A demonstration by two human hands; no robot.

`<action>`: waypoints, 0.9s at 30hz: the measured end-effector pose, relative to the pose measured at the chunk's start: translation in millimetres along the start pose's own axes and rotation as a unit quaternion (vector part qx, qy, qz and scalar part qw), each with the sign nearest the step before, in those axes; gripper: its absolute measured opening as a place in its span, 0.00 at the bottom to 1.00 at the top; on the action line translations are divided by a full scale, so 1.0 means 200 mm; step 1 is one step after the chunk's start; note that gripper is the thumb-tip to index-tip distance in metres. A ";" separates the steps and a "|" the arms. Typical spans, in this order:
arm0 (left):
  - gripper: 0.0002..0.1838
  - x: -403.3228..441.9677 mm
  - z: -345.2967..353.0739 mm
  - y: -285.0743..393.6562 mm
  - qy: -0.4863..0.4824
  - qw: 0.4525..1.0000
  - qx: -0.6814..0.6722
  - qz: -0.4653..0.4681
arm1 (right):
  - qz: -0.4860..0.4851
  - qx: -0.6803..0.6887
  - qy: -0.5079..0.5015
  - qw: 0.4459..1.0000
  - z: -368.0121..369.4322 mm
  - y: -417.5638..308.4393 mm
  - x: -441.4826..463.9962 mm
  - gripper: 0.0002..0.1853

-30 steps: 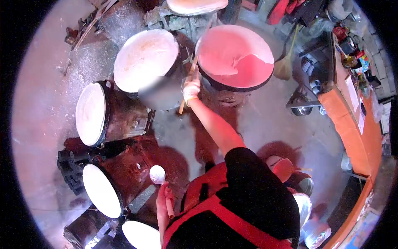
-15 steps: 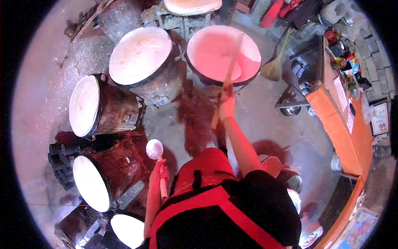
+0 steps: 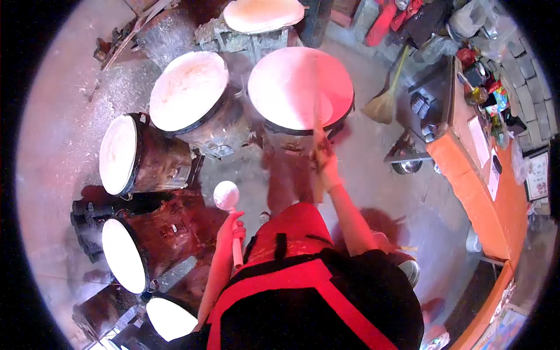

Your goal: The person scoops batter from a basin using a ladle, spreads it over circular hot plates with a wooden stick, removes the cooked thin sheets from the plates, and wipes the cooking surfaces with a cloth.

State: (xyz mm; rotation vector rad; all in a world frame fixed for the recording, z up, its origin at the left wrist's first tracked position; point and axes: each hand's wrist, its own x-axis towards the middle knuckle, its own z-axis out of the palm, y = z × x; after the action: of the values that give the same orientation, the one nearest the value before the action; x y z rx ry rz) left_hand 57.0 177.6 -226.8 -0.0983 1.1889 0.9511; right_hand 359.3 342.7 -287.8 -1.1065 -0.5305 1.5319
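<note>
My left hand [image 3: 229,231] is wrapped round the handle of a ladle [image 3: 226,195], whose round, whitish bowl points up and away from me. My right hand [image 3: 325,167] grips a long, flat wooden stick [image 3: 317,111], blurred by motion. The stick's far part lies over a round griddle [image 3: 286,81] on a drum stove ahead of me; whether it touches the surface I cannot tell. A pale layer covers much of this griddle, with a redder area on its right side. The stick's lower end sticks out below my right hand.
More drum stoves with pale round tops curve round to my left: one ahead-left [image 3: 189,90], others at far left [image 3: 118,154] and near left [image 3: 123,255]. Another pale round top [image 3: 263,14] stands at the back. A broom [image 3: 382,105] and an orange-sided counter [image 3: 472,192] are on the right.
My right hand has come slightly nearer to me, and the stick has swung from a rightward slant to nearly straight ahead. The pale layer looks wider. The ladle stays in my left hand.
</note>
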 end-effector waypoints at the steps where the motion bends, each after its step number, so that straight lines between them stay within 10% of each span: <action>1: 0.13 0.04 0.03 -0.02 -0.008 1.000 -0.011 -0.014 | -0.012 0.002 -0.001 1.000 0.02 0.05 0.04 0.19; 2: 0.12 0.07 0.06 -0.03 -0.016 0.999 -0.022 -0.028 | 0.087 0.137 -0.046 0.986 0.01 0.12 0.10 0.21; 4: 0.13 0.06 0.17 -0.05 -0.048 0.998 -0.030 -0.022 | 0.012 -0.085 -0.150 0.985 -0.01 0.12 0.06 0.23; 16: 0.17 -0.01 0.47 -0.19 -0.038 0.998 -0.040 0.000 | 0.157 -0.048 -0.049 0.985 -0.58 -0.39 0.24 0.12; 27: 0.21 -0.05 0.52 0.02 -0.041 0.996 0.037 0.070 | -0.138 -0.105 0.030 0.984 -0.25 -0.16 0.30 0.25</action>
State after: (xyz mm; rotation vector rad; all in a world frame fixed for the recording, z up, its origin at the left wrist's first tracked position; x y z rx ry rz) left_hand 131.6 229.5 -174.1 0.0834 1.1638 1.0234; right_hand 420.9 395.5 -306.2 -1.1802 -0.7829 1.2174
